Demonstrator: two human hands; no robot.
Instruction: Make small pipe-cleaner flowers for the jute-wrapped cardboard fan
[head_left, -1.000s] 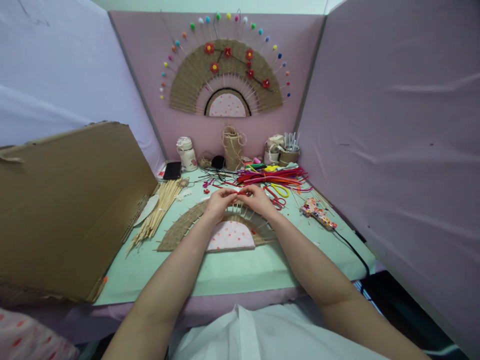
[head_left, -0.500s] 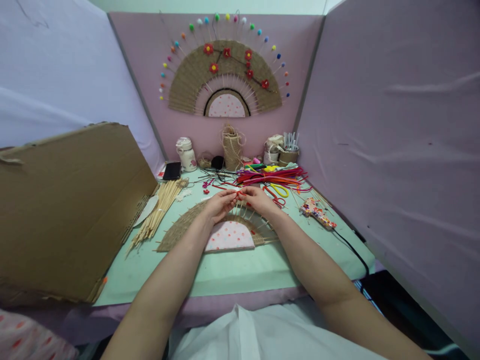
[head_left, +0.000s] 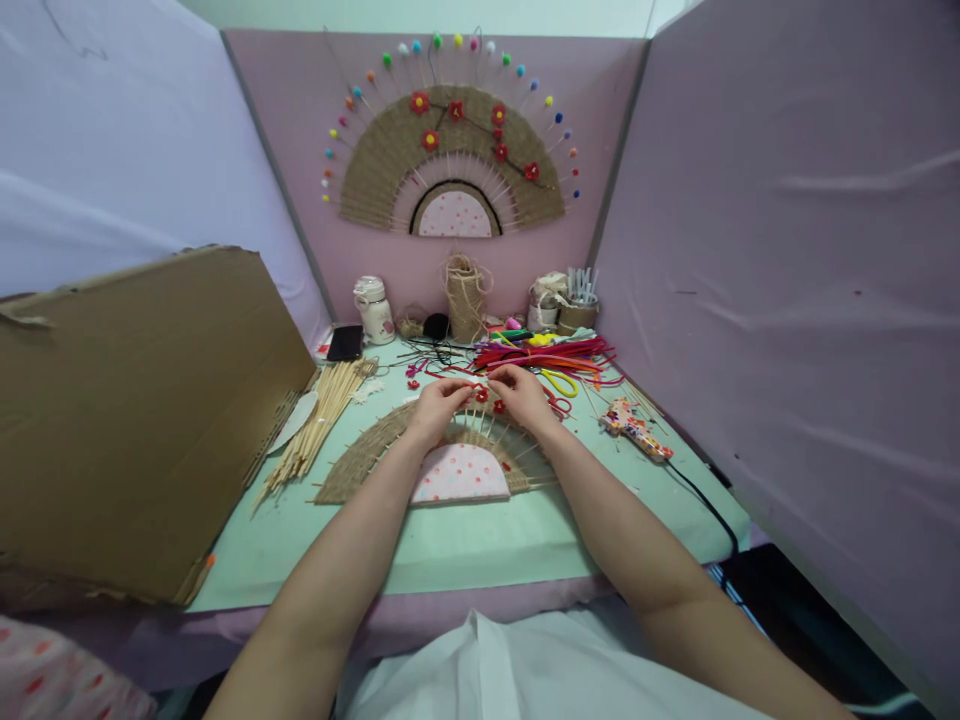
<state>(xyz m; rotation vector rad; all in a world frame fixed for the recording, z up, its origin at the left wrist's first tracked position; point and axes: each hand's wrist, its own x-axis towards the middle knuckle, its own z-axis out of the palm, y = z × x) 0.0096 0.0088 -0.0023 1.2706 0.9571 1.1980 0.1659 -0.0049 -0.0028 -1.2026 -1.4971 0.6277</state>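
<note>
My left hand (head_left: 441, 408) pinches a small red pipe cleaner (head_left: 479, 385) between thumb and fingertips, above the far edge of a woven fan. My right hand (head_left: 521, 396) is pinched at the other end of this piece, its fingertips a short gap from the left ones. Below them the half-round twine fan (head_left: 367, 450) lies flat, partly hidden by my hands and forearms. Its lower middle bears a white, red-dotted half circle (head_left: 461, 473). Small red flowers (head_left: 499, 407) show on the fan between my hands.
A bundle of wooden sticks (head_left: 319, 430) and a cardboard sheet (head_left: 142, 430) are at the left. Red pipe cleaners (head_left: 547, 354), yellow-handled scissors (head_left: 560, 383) and a twine roll (head_left: 466, 300) sit behind. A corded glue gun (head_left: 634, 428) lies right. A finished fan (head_left: 375, 165) hangs on the back wall.
My hands have moved slightly apart, with the right fingertips drawn away from the left. Red flowers on the fan now show between them. The view has shifted a little.
</note>
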